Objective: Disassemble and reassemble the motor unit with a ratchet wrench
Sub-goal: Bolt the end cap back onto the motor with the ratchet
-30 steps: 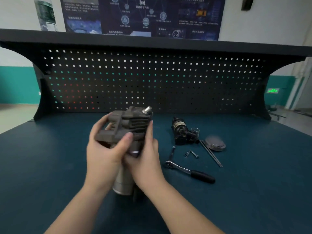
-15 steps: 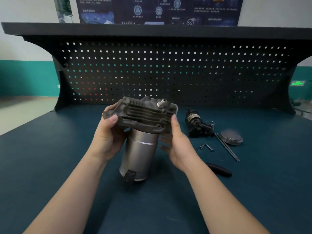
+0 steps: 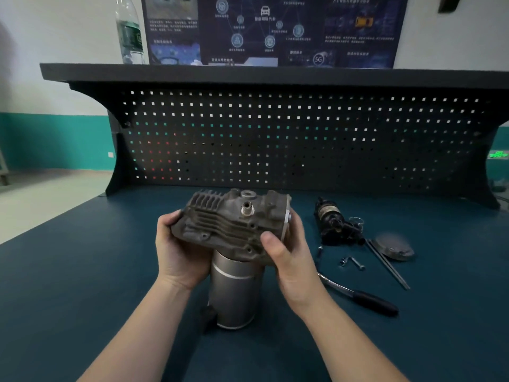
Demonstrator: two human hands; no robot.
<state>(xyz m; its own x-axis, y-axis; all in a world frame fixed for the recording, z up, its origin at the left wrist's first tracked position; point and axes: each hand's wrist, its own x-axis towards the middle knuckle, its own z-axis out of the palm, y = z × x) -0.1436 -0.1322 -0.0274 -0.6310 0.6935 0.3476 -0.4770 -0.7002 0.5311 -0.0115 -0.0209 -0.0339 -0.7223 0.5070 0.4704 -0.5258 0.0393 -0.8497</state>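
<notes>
The motor unit has a dark finned cast head on top and a smooth grey cylinder below, which stands upright on the bench. My left hand grips the left end of the head. My right hand grips its right end, thumb on the front face. The ratchet wrench, with a black handle, lies on the bench to the right of my right wrist, partly hidden by it.
A black motor part, a round metal cap, two long thin rods and loose bolts lie on the blue bench right of the unit. A black pegboard closes the back. A water bottle stands on the top shelf.
The unit was turned in both hands from a tilted hold to upright, its cylinder now down on the bench. My right hand shifted to the head's right end. The view moved closer and left.
</notes>
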